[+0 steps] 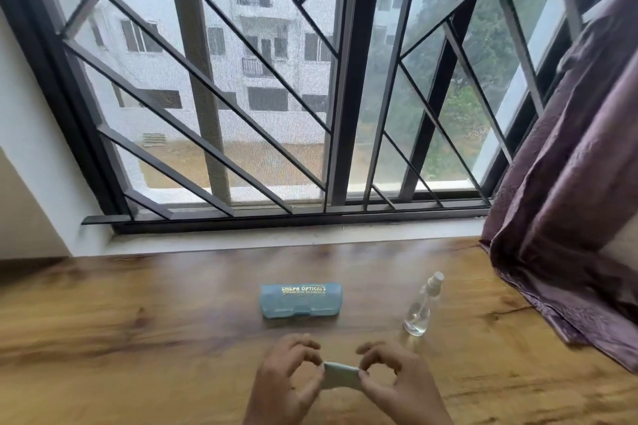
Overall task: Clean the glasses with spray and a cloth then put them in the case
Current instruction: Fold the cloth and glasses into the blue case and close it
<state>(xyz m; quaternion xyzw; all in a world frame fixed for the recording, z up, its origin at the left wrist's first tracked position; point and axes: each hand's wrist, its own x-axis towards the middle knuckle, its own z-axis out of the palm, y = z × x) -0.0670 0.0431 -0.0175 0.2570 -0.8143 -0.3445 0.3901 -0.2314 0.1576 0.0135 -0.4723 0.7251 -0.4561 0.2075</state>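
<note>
A light blue glasses case (300, 300) with gold lettering lies closed on the wooden table (138, 338), straight ahead of me. To its right stands a small clear spray bottle (422, 305) with a white nozzle. Close to the front edge, my left hand (286, 379) and my right hand (397, 383) both pinch a small pale folded cloth (341, 377) between them, one at each end. The cloth is just above the tabletop. No glasses are visible; the case is shut.
A barred window (276, 97) with a white sill (276, 238) runs along the table's far edge. A purple curtain (569, 200) hangs at the right and drapes onto the table's right corner, close to the bottle.
</note>
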